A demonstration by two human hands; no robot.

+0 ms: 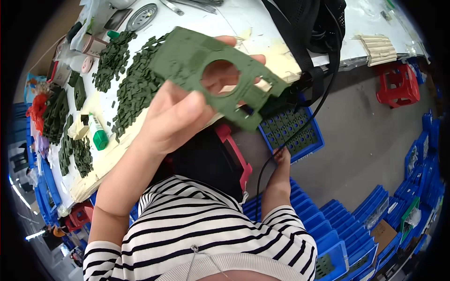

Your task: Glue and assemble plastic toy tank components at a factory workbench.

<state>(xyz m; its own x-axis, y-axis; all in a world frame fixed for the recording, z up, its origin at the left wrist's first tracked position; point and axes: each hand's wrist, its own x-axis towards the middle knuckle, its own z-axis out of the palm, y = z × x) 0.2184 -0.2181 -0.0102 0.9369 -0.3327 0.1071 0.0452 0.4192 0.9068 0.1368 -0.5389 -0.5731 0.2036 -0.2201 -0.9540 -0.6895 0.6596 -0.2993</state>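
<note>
My left hand (171, 114) grips a green plastic model hull piece (187, 58) with a large round hole and notched end, held up above the table edge. The thumb lies on its near side, and fingertips show behind it. Down at the right, my right hand (281, 157) is at the near rim of a blue crate (307, 153). Its fingers look curled, but what they hold, if anything, cannot be made out. Rows of green parts with round holes (290, 129) fill that crate.
Heaps of small green parts (136, 84) cover the white table (225, 21), near a green-capped bottle (97, 133). A black bag (314, 28) with a hanging cable sits at the table edge. A red stool (397, 84) and stacked blue crates (323, 225) stand on the right.
</note>
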